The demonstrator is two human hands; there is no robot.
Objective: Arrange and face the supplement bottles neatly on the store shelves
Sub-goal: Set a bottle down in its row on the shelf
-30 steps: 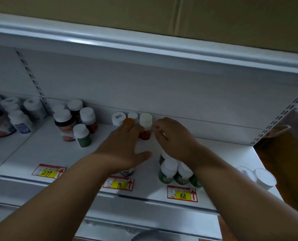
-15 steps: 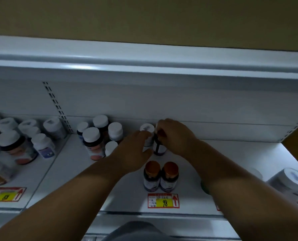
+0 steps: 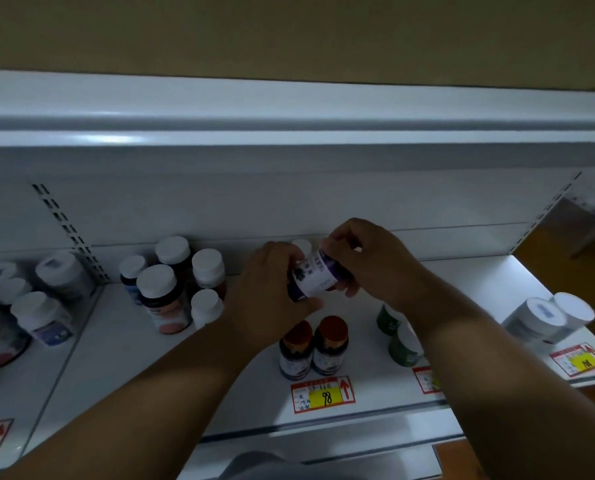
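Observation:
A small purple bottle with a white label [image 3: 315,275] is tilted in the air above the white shelf [image 3: 247,393]. My left hand [image 3: 272,292] grips its lower end and my right hand [image 3: 362,258] grips its upper end, hiding the cap. Below it, two dark bottles with orange caps [image 3: 313,346] stand side by side at the shelf front, behind the yellow "98" price tag [image 3: 323,394]. A white-capped bottle [image 3: 301,245] stands at the back wall behind my hands.
A cluster of white-capped bottles [image 3: 175,282] stands left of my hands. Green bottles [image 3: 398,336] are partly hidden under my right forearm. More white-capped bottles stand on the left bay [image 3: 39,306] and the right shelf [image 3: 549,318]. An upper shelf [image 3: 289,133] overhangs.
The purple bottle stood upright at the shelf back under my right hand; now both hands hold it lifted and tilted. The view has shifted slightly.

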